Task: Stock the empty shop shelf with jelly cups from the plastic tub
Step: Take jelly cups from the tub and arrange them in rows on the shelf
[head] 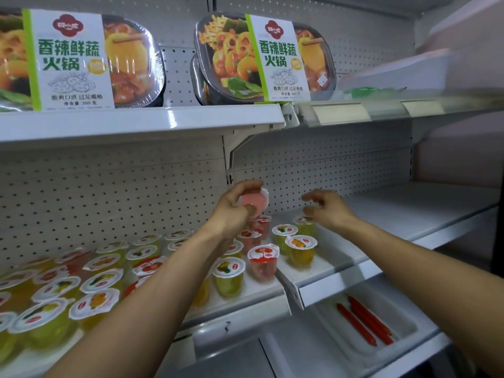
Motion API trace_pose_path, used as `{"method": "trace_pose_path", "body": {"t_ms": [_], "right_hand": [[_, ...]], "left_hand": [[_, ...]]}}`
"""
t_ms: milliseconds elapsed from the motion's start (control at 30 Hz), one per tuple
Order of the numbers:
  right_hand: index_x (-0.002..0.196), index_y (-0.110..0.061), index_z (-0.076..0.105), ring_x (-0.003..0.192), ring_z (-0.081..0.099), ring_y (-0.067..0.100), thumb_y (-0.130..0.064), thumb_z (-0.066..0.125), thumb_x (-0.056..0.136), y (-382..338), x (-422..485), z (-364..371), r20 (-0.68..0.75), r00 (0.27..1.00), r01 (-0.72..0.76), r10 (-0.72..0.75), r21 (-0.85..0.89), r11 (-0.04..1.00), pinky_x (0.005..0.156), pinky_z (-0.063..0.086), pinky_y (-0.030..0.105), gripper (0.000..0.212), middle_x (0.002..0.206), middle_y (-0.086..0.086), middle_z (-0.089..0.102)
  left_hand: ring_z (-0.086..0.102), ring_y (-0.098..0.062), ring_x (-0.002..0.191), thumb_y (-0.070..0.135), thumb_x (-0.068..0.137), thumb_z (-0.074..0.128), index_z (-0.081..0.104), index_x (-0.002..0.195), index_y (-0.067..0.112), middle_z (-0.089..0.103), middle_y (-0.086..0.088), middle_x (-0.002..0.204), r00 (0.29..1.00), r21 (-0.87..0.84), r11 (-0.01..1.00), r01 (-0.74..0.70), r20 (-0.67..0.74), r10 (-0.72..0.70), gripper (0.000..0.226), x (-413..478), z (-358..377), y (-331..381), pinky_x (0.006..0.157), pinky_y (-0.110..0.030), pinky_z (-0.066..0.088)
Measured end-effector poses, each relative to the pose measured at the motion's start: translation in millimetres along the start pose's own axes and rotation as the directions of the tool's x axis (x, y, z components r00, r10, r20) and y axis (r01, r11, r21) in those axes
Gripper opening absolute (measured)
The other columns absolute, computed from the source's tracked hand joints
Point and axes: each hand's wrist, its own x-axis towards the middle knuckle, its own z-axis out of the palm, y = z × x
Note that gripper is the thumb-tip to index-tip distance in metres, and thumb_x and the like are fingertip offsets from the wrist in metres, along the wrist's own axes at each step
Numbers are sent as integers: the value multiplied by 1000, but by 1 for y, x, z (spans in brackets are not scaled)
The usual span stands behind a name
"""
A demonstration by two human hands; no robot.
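My left hand [236, 207] grips a pink jelly cup [256, 201], tilted on its side, above the back of the middle shelf [253, 296]. My right hand [326, 210] hovers just to the right with loosely curled fingers, above a green jelly cup [305, 226]; it seems to hold nothing. Several jelly cups, yellow, green and red, stand in rows on the left shelf section and spill onto the right section [409, 214]. A red cup [263, 261] and a yellow cup [301, 249] stand near the join. The plastic tub is not in view.
Boxed hot-pot meals [261, 58] stand on the shelf above. Below right, a white tray [409, 327] holds three red sausage sticks [365, 319]. White perforated board backs the shelves. The right shelf section is bare beyond the few cups.
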Motion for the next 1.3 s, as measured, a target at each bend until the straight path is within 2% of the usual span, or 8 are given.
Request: {"method": "trace_pose_path", "body": {"t_ms": [100, 300, 500, 633, 733, 833, 1000, 1300], "right_hand": [[111, -19, 67, 93, 63, 11, -28, 64, 91, -38, -23, -6, -10, 997, 71, -71, 315, 946, 74, 48, 16, 22, 106, -1, 69], [111, -15, 67, 80, 68, 20, -34, 64, 91, -72, -55, -3, 349, 935, -118, -66, 480, 869, 79, 51, 37, 28, 86, 2, 73], [110, -10, 68, 77, 63, 15, -29, 68, 88, -79, -72, -18, 278, 959, -115, -57, 566, 816, 68, 43, 28, 30, 83, 1, 70], [113, -17, 63, 87, 62, 14, -31, 73, 83, -76, -74, -31, 44, 999, -32, 15, 419, 907, 66, 44, 24, 34, 102, -1, 66], [110, -16, 60, 81, 56, 9, -27, 74, 83, -61, -77, -39, -26, 1000, -4, 12, 300, 954, 59, 41, 19, 33, 101, -1, 60], [111, -13, 59, 79, 56, 8, -14, 75, 82, -41, -79, -40, -26, 999, -38, 46, 254, 966, 56, 45, 16, 33, 103, 2, 60], [112, -10, 65, 86, 61, 16, 1, 72, 82, -4, -79, -29, -8, 996, -89, 92, 176, 980, 51, 43, 8, 33, 111, 8, 64], [104, -23, 69, 96, 62, 23, -12, 76, 81, 23, -73, -9, 20, 998, -57, 59, -56, 997, 81, 57, 40, 27, 113, 2, 60]], "left_hand": [[68, -21, 75, -15, 90, 45, 60, 125, 28, 55, 5, 120, 999, -37, 999, -17, 31, 19, 58, -12, 7, 4, 76, -42, 58], [68, -25, 99, -15, 92, 46, 55, 129, 27, 57, 5, 131, 981, -184, 980, -71, 166, 102, 57, -36, 20, 14, 76, -33, 58], [67, -22, 108, -5, 94, 53, 53, 133, 36, 48, 10, 141, 952, -188, 971, -146, 240, 189, 56, -57, 24, 24, 80, -38, 59], [65, -16, 103, 11, 96, 58, 51, 131, 47, 39, 10, 148, 974, 134, 971, -197, 145, 177, 51, -66, 23, 27, 85, -35, 59], [51, -5, 118, 21, 96, 58, 50, 136, 38, 48, 10, 142, 969, 480, 842, -245, 127, 210, 44, -68, 16, 19, 105, -34, 45], [50, -10, 121, 29, 94, 59, 53, 134, 33, 55, 7, 137, 964, 743, 619, -255, 143, 225, 40, -70, 13, 9, 106, -37, 40], [46, -19, 125, 43, 92, 56, 51, 133, 41, 53, 10, 138, 965, 918, 326, -227, 168, 201, 41, -73, 16, -2, 103, -43, 30], [46, -21, 128, 46, 92, 53, 53, 132, 40, 52, 7, 139, 968, 949, 227, -220, 185, 168, 41, -71, 19, -9, 112, -50, 24]]}}
